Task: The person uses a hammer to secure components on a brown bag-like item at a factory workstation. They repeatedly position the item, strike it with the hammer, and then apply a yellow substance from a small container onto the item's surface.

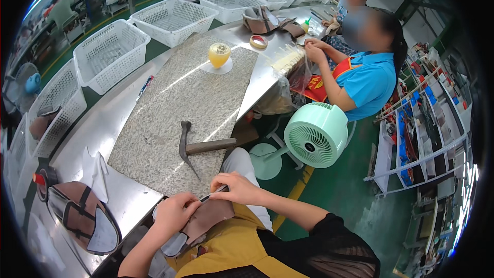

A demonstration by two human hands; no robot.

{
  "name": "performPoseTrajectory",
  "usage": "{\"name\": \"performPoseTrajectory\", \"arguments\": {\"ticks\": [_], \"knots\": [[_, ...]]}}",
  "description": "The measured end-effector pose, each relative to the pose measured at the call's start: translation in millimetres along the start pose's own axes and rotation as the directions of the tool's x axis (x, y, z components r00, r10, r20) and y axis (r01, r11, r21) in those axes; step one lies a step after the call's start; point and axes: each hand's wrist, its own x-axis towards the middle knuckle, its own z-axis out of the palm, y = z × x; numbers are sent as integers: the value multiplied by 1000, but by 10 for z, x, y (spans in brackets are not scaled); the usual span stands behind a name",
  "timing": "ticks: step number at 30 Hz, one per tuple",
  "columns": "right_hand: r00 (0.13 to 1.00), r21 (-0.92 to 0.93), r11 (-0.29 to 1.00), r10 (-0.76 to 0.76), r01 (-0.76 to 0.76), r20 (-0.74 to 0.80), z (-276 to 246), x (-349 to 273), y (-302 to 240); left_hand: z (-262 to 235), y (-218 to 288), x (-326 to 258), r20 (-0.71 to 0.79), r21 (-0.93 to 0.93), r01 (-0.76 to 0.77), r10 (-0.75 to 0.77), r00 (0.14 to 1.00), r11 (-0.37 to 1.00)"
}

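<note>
Stone slab [154, 128] atop a metal counter [121, 203] carries a hammer [210, 146] as the left hand [176, 215] and right hand [235, 188] pinch the upper edge of a brown panel [211, 219] over a mustard apron [226, 244], near the slab's close end. A co-worker [374, 78] in blue sits beyond a mint-green fan [316, 136].

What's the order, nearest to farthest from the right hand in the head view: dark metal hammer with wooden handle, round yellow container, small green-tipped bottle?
1. Hammer, ahead of the right hand, slightly left.
2. Yellow container, farther ahead.
3. Green-tipped bottle, farthest, toward the right.
</note>
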Motion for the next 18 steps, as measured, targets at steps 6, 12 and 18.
{"name": "performPoseTrajectory", "arguments": {"ticks": [6,12,18], "knots": [[992,-90,996,2,-13,-125,17,11,-110,40,10,-7,-103,28,-76,78,992,997],[992,-162,984,58,-76,-111,35,54,-152,99,-57,-15,-158,94,-145,158,975,985],[992,-154,982,101,-111,-72,10,76,-160,95,-81,13,-165,106,-153,169,972,983]]}}
